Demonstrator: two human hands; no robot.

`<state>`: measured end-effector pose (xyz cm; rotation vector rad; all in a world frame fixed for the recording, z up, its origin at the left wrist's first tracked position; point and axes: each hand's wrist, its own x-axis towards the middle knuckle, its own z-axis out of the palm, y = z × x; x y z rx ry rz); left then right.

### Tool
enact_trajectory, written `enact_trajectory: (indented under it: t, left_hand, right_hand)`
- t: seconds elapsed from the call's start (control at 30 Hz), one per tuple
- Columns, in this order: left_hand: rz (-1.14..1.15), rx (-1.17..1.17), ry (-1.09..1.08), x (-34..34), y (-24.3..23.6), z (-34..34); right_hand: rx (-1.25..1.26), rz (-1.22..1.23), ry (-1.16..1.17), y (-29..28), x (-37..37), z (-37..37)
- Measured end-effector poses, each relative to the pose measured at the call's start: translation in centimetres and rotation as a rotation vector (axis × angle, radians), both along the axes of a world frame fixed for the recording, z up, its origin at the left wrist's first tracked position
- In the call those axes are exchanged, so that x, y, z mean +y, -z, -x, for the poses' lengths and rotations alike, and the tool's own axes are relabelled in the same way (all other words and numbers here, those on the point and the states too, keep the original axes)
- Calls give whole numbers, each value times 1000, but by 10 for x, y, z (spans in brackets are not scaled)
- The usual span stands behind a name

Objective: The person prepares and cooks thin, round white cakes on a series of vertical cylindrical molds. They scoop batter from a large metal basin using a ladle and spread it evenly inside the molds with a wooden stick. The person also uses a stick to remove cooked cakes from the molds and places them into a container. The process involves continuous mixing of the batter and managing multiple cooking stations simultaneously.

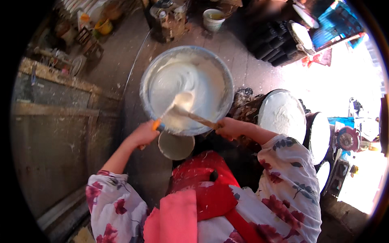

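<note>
A large round metal basin [146,77] stands in front of me with a thick, smooth white mixture [178,77] in it, swirled at the far side. My left hand [144,134] is closed round the orange handle of a long tool [156,124]; its pale, coated end lies over the mixture, and I cannot make out its exact shape. In my right hand [231,128] is a wooden stick [198,118], slanting leftward over the basin's near rim. Its far end meets the coated tool near the basin's middle. Both hands are at the near rim.
A pale round container [176,146] sits below the basin's near rim. To the right are round pans [282,115] of white material and a small fan [348,138]. A white bucket [214,20] stands beyond the basin; a wooden panel [52,150] borders the left.
</note>
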<state>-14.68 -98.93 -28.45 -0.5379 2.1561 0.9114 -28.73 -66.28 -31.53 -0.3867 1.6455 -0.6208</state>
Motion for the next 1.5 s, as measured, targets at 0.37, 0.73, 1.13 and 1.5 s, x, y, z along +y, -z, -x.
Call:
enact_trajectory:
  t: [0.37,0.73,1.13,1.5]
  left_hand:
    - [442,297,28,-65,-75,7]
    - [164,-239,-156,-13,74,0]
    - [-871,-238,-1059,47,16,-16]
    - [-216,112,-644,-15,-54,61]
  right_hand:
    - [693,-137,36,-49,-33,100]
    - [410,-481,-385,16,25,112]
    - [-183,160,154,-5,-33,43]
    - [949,-121,-298,2,-22,186]
